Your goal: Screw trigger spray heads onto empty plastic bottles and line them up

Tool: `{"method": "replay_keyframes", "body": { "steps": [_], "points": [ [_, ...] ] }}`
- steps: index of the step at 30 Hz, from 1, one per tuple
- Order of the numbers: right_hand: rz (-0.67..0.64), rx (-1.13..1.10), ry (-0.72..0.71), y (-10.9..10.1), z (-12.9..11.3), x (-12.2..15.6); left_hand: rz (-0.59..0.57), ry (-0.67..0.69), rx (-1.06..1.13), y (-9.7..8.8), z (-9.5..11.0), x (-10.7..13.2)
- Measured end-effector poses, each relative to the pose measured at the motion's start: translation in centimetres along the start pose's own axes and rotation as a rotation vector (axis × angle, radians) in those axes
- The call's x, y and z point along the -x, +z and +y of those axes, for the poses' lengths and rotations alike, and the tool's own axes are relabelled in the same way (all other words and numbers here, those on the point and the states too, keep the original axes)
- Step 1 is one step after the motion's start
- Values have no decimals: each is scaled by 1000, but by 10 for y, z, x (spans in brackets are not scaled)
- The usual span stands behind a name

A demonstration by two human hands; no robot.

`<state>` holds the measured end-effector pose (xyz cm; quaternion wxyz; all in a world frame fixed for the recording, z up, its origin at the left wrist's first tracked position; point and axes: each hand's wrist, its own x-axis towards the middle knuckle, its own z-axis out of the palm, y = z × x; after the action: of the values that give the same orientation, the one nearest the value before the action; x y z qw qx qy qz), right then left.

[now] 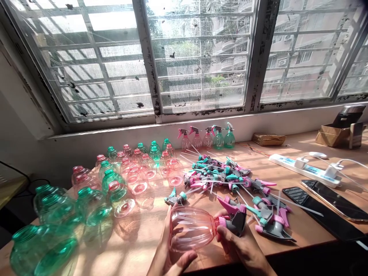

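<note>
A left hand (169, 247) cupped around a ribbed pink plastic spray bottle (191, 230), fingers closed on its body, a right hand (240, 245) firmly gripping a grey-and-pink trigger sprayer (234, 224) at the bottle's neck, both over a wooden table (304, 218), just beside a heap of loose sprayers (221, 176)

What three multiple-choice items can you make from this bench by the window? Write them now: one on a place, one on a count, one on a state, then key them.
1. Where does the white plastic power strip lie?
A) On the window ledge
B) Right of the heap of pink, teal and grey plastic trigger spray heads
C) Left of the green bottles

2. How many assembled spray bottles stand along the wall?
A) Two
B) Three
C) Five

3. How does the clear pink plastic bottle lie?
A) On its side
B) Upright
C) Upside down

B: the strip lies on the wooden table beyond the heap.
C: three pink and two green stand in a row.
A: the left hand and right hand hold it with its neck pointing right.
</note>
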<state>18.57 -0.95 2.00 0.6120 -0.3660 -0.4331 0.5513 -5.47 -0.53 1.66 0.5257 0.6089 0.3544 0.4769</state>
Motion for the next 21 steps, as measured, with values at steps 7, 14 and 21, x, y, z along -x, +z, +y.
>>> {"method": "replay_keyframes", "body": {
  "steps": [7,14,21],
  "points": [
    [24,-13,11,4,-6,1,57,-57,1,2,-5,-2],
    [17,16,9,4,-8,1,49,-26,-41,5,7,0],
    [12,55,16,3,-8,1,37,-22,-28,3,1,-1]
  ]
}}
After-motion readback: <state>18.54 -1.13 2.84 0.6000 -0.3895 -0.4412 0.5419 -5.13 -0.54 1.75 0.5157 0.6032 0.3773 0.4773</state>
